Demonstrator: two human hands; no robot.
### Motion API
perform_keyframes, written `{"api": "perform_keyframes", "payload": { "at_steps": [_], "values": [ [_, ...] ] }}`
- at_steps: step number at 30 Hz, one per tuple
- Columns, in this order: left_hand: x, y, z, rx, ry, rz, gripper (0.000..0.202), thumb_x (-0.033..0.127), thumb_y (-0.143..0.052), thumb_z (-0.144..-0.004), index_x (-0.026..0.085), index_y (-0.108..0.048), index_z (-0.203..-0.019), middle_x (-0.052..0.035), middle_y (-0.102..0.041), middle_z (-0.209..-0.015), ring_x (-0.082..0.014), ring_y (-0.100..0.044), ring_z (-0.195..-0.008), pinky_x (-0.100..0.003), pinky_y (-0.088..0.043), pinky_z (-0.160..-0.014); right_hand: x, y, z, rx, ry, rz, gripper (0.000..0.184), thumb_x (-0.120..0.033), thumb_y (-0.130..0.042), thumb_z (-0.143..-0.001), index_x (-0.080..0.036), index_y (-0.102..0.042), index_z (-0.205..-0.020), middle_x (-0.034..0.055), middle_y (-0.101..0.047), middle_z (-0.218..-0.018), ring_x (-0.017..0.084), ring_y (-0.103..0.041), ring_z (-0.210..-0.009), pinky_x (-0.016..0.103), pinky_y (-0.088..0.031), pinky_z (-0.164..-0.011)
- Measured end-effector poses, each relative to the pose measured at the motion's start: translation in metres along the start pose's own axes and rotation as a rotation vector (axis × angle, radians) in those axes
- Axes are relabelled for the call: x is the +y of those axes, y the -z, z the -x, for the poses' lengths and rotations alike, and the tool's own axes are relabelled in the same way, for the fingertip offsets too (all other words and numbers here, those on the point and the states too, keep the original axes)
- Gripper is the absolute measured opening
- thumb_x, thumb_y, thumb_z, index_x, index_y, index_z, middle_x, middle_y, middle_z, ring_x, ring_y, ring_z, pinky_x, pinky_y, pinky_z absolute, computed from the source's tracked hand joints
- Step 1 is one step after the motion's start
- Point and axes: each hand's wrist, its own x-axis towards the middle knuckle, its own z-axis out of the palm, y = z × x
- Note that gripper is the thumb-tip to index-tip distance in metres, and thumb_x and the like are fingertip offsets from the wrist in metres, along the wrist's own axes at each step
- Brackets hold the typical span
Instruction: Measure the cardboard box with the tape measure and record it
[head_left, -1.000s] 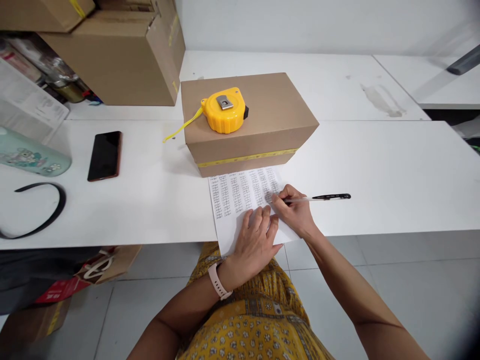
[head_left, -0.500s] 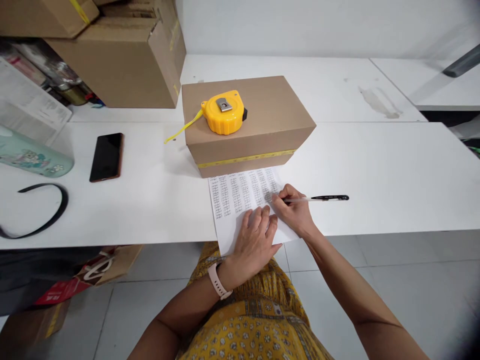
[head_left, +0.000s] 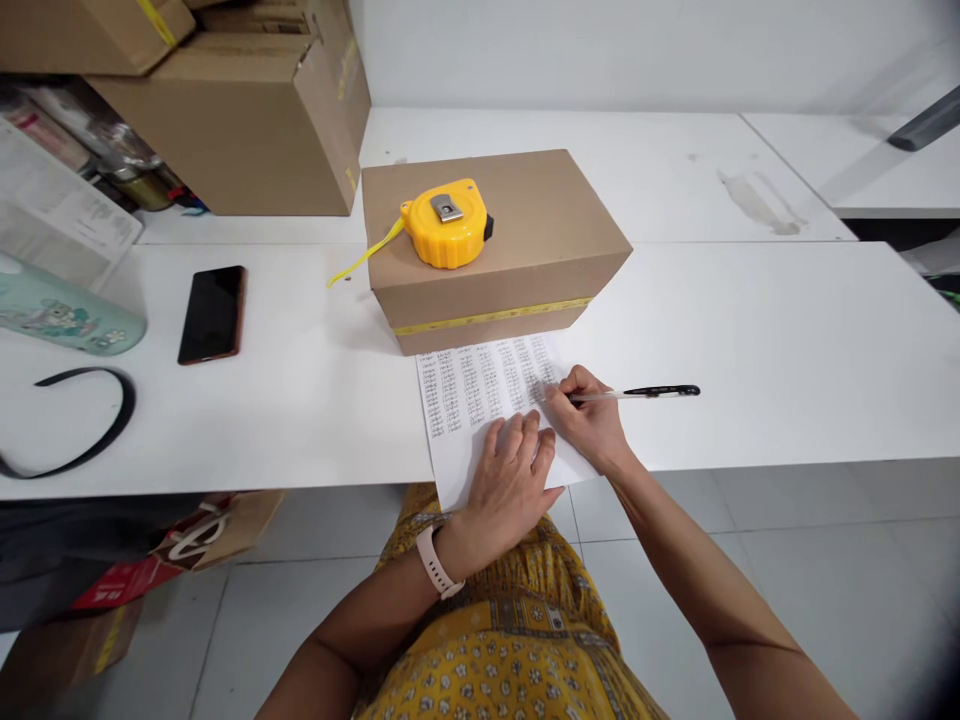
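My right hand [head_left: 590, 417] is closed around a pen [head_left: 660, 391] with a clear barrel and black end, its tip side down at the paper. Under both hands lies a white sheet of paper [head_left: 457, 462] covered in columns of small handwriting; its near edge hangs past the table edge. My left hand [head_left: 510, 480] rests flat on the sheet with fingers spread, a pale watch band on the wrist. Just beyond the paper stands a brown cardboard box [head_left: 525, 225] with yellow tape, touching or covering the sheet's far end. On the box sits a yellow tape measure [head_left: 448, 225].
On the white table [head_left: 750, 350] to the left lie a dark phone [head_left: 213, 314], a mint-green bottle [head_left: 71, 310] and a black strap [head_left: 124, 410]. Larger cardboard boxes [head_left: 225, 130] are stacked at the back left. A red bag [head_left: 127, 582] is below the table.
The pen and right hand have shifted very slightly to the right. My left hand, the paper, the box and the tape measure look unchanged.
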Motion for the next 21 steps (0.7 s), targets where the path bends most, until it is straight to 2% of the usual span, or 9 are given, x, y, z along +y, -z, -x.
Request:
{"api": "perform_keyframes", "payload": {
  "at_steps": [14, 17, 21],
  "values": [
    [0.0007, 0.0015, 0.0002, -0.041, 0.011, 0.013, 0.067, 0.051, -0.066, -0.094, 0.005, -0.051, -0.140, -0.0236, -0.050, -0.151, -0.0362, -0.046, -0.139, -0.054, -0.037, -0.116, -0.0001, 0.0015, 0.0001, 0.000, -0.003, -0.016, 0.029, -0.026, -0.067, -0.081, -0.022, -0.045, -0.063, -0.0051, -0.045, -0.058, 0.010, -0.039, -0.056, 0.027, -0.033, -0.054],
    [0.0003, 0.0021, -0.0002, -0.046, 0.015, 0.018, 0.066, 0.051, -0.065, -0.094, 0.005, -0.051, -0.140, -0.0234, -0.051, -0.150, -0.0362, -0.047, -0.138, -0.054, -0.037, -0.116, 0.0001, 0.0046, 0.0001, -0.001, -0.029, -0.113, 0.026, -0.031, -0.071, -0.083, -0.022, -0.050, -0.071, -0.0045, -0.052, -0.064, 0.011, -0.044, -0.058, 0.026, -0.036, -0.055],
    [-0.0003, 0.0049, -0.0012, -0.055, 0.010, 0.024, 0.066, 0.050, -0.066, -0.094, 0.006, -0.052, -0.141, -0.0209, -0.049, -0.153, -0.0361, -0.047, -0.138, -0.053, -0.038, -0.115, 0.0008, 0.0097, 0.0000, -0.076, -0.072, -0.215, 0.030, -0.041, -0.078, -0.079, -0.022, -0.055, -0.084, -0.0026, -0.061, -0.071, 0.012, -0.052, -0.061, 0.027, -0.042, -0.058]
  ]
}}
